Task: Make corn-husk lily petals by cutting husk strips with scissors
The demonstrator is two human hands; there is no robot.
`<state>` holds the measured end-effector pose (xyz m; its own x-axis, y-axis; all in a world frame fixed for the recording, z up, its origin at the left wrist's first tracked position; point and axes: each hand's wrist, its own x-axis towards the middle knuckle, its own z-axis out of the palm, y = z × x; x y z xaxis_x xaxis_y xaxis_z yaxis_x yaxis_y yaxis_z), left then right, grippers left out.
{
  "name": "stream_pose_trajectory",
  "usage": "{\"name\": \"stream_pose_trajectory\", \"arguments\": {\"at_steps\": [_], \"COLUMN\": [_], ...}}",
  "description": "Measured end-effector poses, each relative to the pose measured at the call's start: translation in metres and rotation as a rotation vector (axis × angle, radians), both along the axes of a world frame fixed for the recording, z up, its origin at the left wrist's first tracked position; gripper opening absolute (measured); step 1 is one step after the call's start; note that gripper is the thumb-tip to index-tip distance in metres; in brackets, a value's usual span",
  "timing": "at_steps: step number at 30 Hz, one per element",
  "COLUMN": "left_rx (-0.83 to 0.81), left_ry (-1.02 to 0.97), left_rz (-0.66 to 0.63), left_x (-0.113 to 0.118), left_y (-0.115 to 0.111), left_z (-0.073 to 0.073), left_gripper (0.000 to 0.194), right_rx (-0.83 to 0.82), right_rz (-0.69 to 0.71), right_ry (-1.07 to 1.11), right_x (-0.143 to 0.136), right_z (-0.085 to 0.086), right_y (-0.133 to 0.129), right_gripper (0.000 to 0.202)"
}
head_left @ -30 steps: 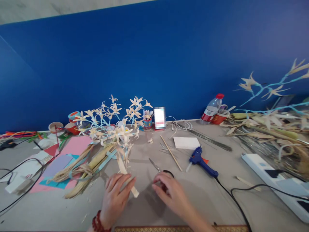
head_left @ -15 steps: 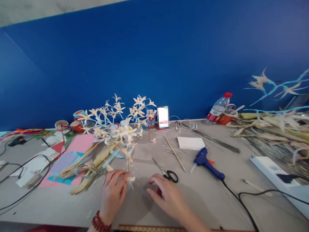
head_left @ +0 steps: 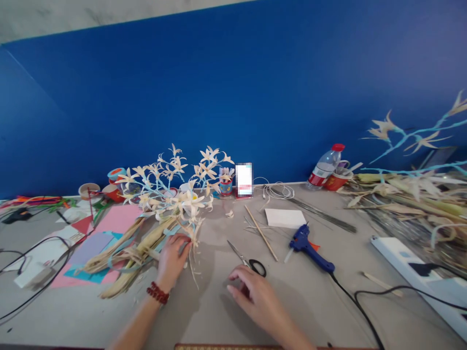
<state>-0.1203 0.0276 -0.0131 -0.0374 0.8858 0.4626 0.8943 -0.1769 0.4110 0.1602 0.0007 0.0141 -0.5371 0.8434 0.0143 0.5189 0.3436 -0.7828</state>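
Note:
My left hand [head_left: 173, 256], with a red bead bracelet on its wrist, reaches to the low front end of a bunch of cream dried-husk flowers [head_left: 189, 204] on pale blue stems. Thumb and fingertips come together on a drooping husk flower [head_left: 194, 234]; the exact contact is partly hidden. Thin pale strips hang beside the fingertips. My right hand [head_left: 251, 291] rests over the table, fingers loosely curled and thumb apart, holding nothing. Just beyond it lie scissors [head_left: 251, 264] with black handles, blades slightly apart and pointing away to the left.
Bundled dried husks [head_left: 146, 248] and coloured paper [head_left: 118, 218] lie at left. A blue glue gun [head_left: 310, 250], a wooden stick [head_left: 260, 232] and a white card [head_left: 284, 218] lie right of centre. Farther right are a power strip [head_left: 404, 262], a bottle [head_left: 324, 167] and more husks. A phone [head_left: 244, 179] stands behind.
My left hand has moved forward from a small pale strip at the table to the drooping husk flower. My right hand stays almost in place. The view has shifted slightly.

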Motion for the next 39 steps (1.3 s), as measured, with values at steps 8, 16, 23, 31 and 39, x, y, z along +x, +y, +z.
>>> {"name": "stream_pose_trajectory", "arguments": {"at_steps": [8,16,23,31,39], "left_rx": [-0.083,-0.596,-0.672,-0.663,-0.594], "left_ry": [-0.458,-1.157,-1.303,-1.208,-1.161], "left_rz": [-0.088,-0.291,-0.344,-0.346,-0.342], "left_x": [0.035,0.093,0.114,0.114,0.111], "left_y": [-0.049,-0.060,-0.060,-0.065,-0.068], "left_z": [0.022,0.032,0.036,0.030,0.024], "left_gripper": [0.013,0.017,0.013,0.020,0.015], "right_rx": [-0.003,-0.458,-0.765,-0.710,-0.506], "right_rz": [0.034,-0.010,-0.056,-0.005,-0.042], "right_ry": [0.172,0.626,0.794,0.759,0.615], "right_x": [0.003,-0.012,0.000,-0.001,-0.003], "right_z": [0.010,0.008,0.001,-0.010,-0.007], "right_y": [0.004,0.006,0.002,0.006,0.006], "right_gripper": [0.014,0.028,0.032,0.027,0.012]}}
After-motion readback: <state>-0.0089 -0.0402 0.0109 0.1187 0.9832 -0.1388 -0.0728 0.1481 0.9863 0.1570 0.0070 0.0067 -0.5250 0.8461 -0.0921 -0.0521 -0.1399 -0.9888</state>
